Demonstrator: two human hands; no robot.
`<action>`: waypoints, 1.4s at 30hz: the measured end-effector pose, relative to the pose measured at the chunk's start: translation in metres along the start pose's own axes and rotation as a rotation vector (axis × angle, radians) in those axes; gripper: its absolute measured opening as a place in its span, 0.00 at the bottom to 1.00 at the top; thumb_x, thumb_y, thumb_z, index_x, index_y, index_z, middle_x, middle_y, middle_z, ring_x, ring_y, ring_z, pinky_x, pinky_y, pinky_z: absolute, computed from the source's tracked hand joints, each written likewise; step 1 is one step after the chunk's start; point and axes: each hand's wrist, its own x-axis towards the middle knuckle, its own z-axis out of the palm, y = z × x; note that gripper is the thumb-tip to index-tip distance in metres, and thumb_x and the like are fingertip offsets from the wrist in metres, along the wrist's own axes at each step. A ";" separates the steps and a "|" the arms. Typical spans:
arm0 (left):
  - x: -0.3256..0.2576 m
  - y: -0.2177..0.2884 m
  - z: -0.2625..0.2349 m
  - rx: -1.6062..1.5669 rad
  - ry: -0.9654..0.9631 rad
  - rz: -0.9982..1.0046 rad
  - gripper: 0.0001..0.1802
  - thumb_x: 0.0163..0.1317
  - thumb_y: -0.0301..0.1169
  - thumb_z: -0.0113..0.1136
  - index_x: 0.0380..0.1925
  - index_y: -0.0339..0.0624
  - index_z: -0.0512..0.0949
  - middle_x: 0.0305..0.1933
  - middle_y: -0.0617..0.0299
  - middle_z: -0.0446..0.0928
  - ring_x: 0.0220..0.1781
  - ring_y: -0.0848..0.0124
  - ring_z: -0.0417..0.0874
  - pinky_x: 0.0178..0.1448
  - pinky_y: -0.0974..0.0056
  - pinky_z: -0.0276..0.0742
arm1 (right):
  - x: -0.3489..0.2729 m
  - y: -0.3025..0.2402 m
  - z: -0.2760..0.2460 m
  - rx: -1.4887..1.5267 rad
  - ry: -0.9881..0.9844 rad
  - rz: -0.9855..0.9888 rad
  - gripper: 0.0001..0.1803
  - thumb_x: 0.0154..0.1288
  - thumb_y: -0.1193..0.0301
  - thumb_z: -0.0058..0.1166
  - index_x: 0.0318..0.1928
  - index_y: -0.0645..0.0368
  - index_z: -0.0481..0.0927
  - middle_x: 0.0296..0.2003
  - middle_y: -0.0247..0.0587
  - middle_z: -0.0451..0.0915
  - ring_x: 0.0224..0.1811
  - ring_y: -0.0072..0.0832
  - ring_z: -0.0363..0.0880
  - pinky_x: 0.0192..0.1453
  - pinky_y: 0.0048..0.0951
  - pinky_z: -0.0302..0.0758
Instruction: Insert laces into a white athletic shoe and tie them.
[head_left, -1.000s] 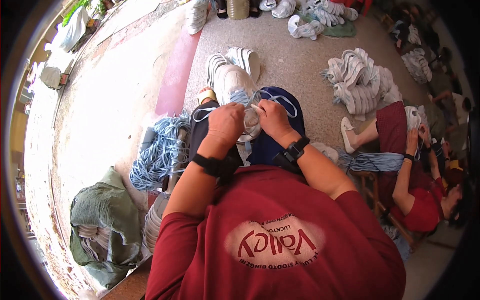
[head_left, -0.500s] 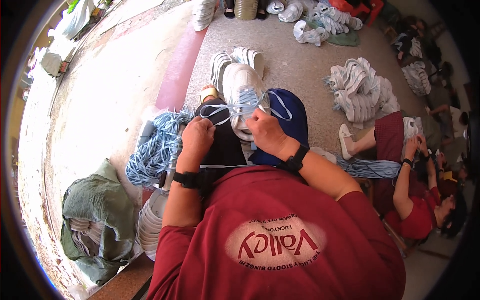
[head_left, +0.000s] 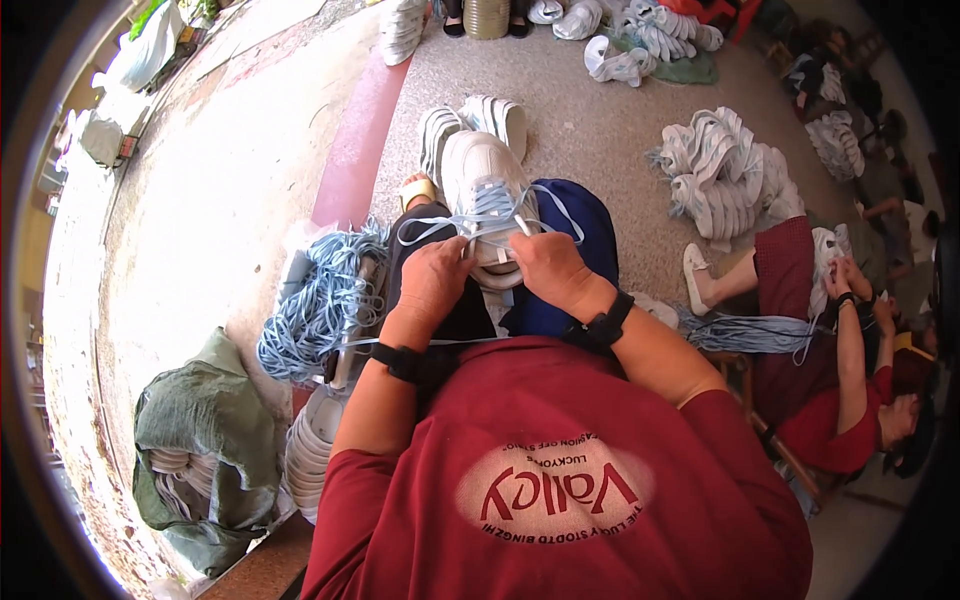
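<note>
A white sneaker [head_left: 478, 160] with light blue shoelaces [head_left: 492, 200] rests between my knees, toe pointing away from me. My left hand [head_left: 437, 280] is closed at the left edge of its opening, fingertips pinching the shoe. At the right edge, my right hand [head_left: 552, 265] pinches the upper beside the lacing. Loose lace ends loop out over both sides, close to my fingertips. Exactly what lies under the fingers is partly hidden. Just past the toe stand more white shoes [head_left: 497, 118] on the floor.
To my left lies a heap of light blue laces [head_left: 325, 310], with stacked white shoe parts [head_left: 318, 440] and a green sack [head_left: 205, 430] nearer me. A pile of white shoes [head_left: 720, 180] sits at right. Another person [head_left: 835, 400] works beside me, near a lace bundle [head_left: 750, 332].
My left hand has moved right and in, from a lace pulled out leftward to the shoe's opening. That lace now hangs in a loose loop. My right hand has shifted slightly nearer me.
</note>
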 end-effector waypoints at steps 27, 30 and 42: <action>-0.106 -0.117 -0.085 0.130 0.045 -0.505 0.03 0.52 0.30 0.59 0.25 0.44 0.79 0.24 0.53 0.78 0.29 0.56 0.80 0.33 0.57 0.73 | -0.117 0.146 -0.082 -0.386 0.155 0.411 0.03 0.53 0.73 0.52 0.28 0.59 0.73 0.21 0.51 0.73 0.26 0.50 0.74 0.30 0.47 0.68; -0.123 -0.127 -0.069 -0.001 0.076 -0.513 0.04 0.51 0.30 0.60 0.26 0.43 0.79 0.24 0.53 0.78 0.27 0.58 0.80 0.33 0.60 0.73 | -0.119 0.140 -0.066 -0.313 0.192 0.344 0.04 0.50 0.74 0.55 0.26 0.59 0.75 0.21 0.50 0.73 0.25 0.50 0.73 0.29 0.46 0.68; -0.104 -0.102 -0.070 -1.248 -0.093 -0.843 0.08 0.59 0.31 0.57 0.24 0.40 0.74 0.22 0.63 0.75 0.17 0.77 0.69 0.21 0.73 0.62 | -0.042 0.077 -0.048 1.414 -0.256 0.632 0.06 0.52 0.78 0.57 0.23 0.61 0.73 0.19 0.36 0.75 0.21 0.20 0.75 0.20 0.15 0.66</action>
